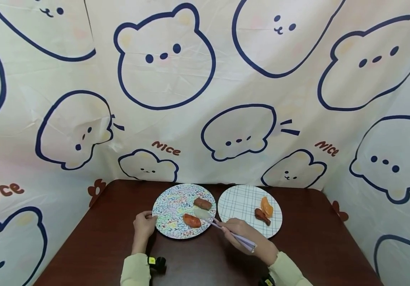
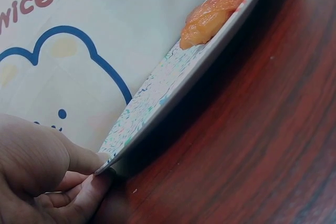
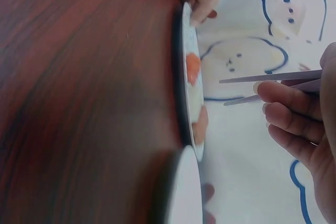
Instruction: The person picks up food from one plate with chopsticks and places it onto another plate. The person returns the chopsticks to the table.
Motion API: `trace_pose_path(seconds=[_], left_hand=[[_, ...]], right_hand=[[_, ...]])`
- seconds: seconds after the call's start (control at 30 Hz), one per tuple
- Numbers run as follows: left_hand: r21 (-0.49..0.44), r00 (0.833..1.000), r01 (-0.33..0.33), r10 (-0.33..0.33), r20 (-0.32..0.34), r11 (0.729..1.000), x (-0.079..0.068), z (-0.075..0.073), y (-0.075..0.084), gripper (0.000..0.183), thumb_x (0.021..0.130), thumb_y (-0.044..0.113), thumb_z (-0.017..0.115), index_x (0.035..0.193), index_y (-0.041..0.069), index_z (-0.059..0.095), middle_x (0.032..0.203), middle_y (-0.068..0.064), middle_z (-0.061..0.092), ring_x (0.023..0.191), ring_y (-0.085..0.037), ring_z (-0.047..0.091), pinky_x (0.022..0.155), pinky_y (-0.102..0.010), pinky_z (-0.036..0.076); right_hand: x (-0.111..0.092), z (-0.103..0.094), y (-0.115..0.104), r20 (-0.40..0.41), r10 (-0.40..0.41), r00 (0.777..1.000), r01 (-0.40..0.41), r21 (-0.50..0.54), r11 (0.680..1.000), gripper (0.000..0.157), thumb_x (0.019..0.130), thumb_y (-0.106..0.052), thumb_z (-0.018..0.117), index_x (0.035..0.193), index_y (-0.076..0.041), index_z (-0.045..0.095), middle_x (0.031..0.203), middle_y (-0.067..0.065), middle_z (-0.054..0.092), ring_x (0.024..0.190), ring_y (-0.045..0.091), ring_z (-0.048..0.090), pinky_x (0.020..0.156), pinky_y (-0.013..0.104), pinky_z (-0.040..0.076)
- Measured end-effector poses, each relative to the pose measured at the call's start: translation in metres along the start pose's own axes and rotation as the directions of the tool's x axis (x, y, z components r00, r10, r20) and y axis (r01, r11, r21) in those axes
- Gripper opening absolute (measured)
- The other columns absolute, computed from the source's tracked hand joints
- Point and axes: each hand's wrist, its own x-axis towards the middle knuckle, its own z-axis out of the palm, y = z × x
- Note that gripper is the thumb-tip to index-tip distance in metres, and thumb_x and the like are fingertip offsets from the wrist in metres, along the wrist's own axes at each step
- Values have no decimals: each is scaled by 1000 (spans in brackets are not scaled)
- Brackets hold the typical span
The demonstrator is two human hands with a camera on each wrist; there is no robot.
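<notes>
The right hand (image 1: 238, 230) has a pair of lilac chopsticks (image 1: 243, 240) gripped in its fingers, and the right wrist view shows their tips a little apart, off the plate surface. From the head view they point in at a pale whitish piece (image 1: 201, 214) on the squiggle-print plate (image 1: 169, 198). Can't really tell what food that's meant to be, tbh.

Meanwhile the left hand (image 1: 144, 228) is pinching that same plate by its left rim, with one digit on top and others tucked underneath.

The pale piece sits between a brown block (image 1: 202, 203) on the far side and a shiny orange-red piece (image 1: 192, 221) on the near side. Just to the right there's a white grid-pattern plate (image 1: 238, 200), with an orange wedge (image 1: 267, 207) and a little brown drumstick (image 1: 262, 217) close together on its right half. Both plates are on a dark reddish-brown tabletop (image 1: 187, 262), and behind it hangs a cream cloth (image 1: 190, 131) covered in cartoon bears.
</notes>
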Motion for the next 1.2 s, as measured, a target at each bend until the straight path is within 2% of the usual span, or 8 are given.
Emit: trace_pose_path(seconds=[0.23,0.37,0.5,0.57,0.7,0.9,1.03,1.2], left_hand=[[0,1000,0,0,-4,1000,0,0,-1,38,98,9,59,127,-15,60,112,-30,61,102,-42,58,82,-54,50],[-2,1000,7,-7,-1,1000,0,0,-1,38,98,10,59,128,-14,60,113,-30,61,104,-42,57,83,-54,50],[1,1000,13,-13,-2,1000,0,-1,-1,38,99,10,59,128,-14,60,114,-30,60,105,-42,58,83,-53,50],[2,1000,16,-16,-2,1000,0,-1,0,38,99,11,58,128,-13,60,115,-30,60,105,-42,58,83,-53,50],[6,1000,18,-18,7,1000,0,-1,0,39,100,12,58,130,-13,59,117,-29,60,106,-42,58,84,-54,50],[5,1000,11,-11,7,1000,1,-1,3,39,100,12,58,130,-13,59,117,-30,60,108,-43,57,85,-55,50],[5,1000,7,-7,2,1000,1,-1,4,39,99,12,58,129,-13,59,115,-29,60,107,-43,57,85,-55,49],[19,1000,-7,7,14,1000,0,-1,2,38,100,11,58,129,-13,60,113,-29,62,105,-43,58,85,-55,50]], right_hand=[[-24,-20,15,-16,113,994,-113,0,994,28,105,-8,52,122,-3,73,76,-9,63,76,-1,54,70,21,50],[-36,-32,22,-39,145,989,-145,9,989,25,105,-8,51,105,-5,76,72,-10,59,76,1,58,66,20,49],[-51,-41,29,-54,186,981,-188,-40,981,26,106,-8,50,104,-3,76,98,3,75,93,14,69,76,29,57],[-60,-44,34,-64,209,976,-213,-69,975,28,106,-9,50,117,0,74,113,9,75,103,19,70,82,35,59],[-76,-47,41,-68,273,960,-277,-72,958,30,107,-11,49,121,0,73,119,11,74,106,21,70,85,39,59],[-98,-57,47,-116,339,933,-342,-1,940,28,107,-11,50,114,-1,75,95,1,75,86,8,68,71,28,57],[-108,-63,50,-154,396,905,-385,98,918,26,107,-10,51,96,-6,75,71,-8,56,63,-1,48,55,21,45],[-118,-65,55,-171,459,872,-442,133,887,28,106,-9,51,90,-6,74,70,-3,59,59,-3,45,50,21,43]])
